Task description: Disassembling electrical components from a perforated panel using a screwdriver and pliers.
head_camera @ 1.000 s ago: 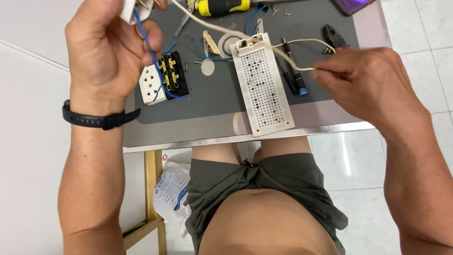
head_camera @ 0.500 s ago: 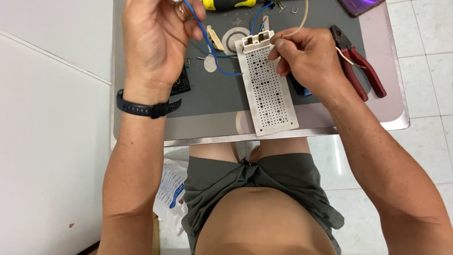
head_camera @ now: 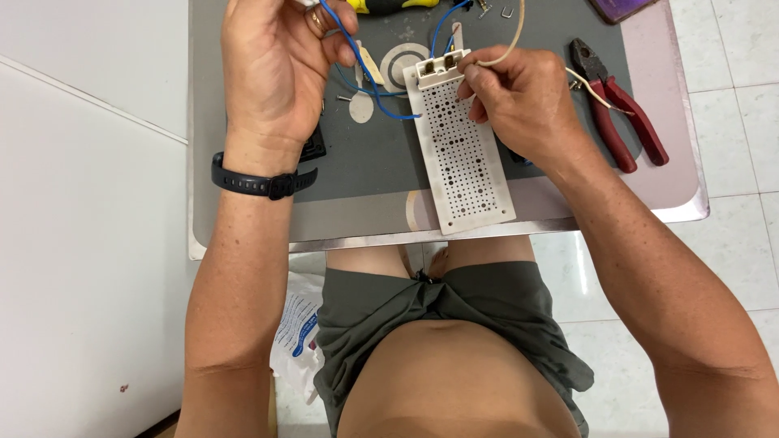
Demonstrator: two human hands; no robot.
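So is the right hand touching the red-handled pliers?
Apart. The head view shows the right hand at the perforated white panel, with bare grey mat between it and the red-handled pliers.

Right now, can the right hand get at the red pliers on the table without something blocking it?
Probably yes. The red pliers lie uncovered on the table, just beside the right hand, with nothing between them. But that hand is pinching a cream wire at the perforated white board, so it must let go first.
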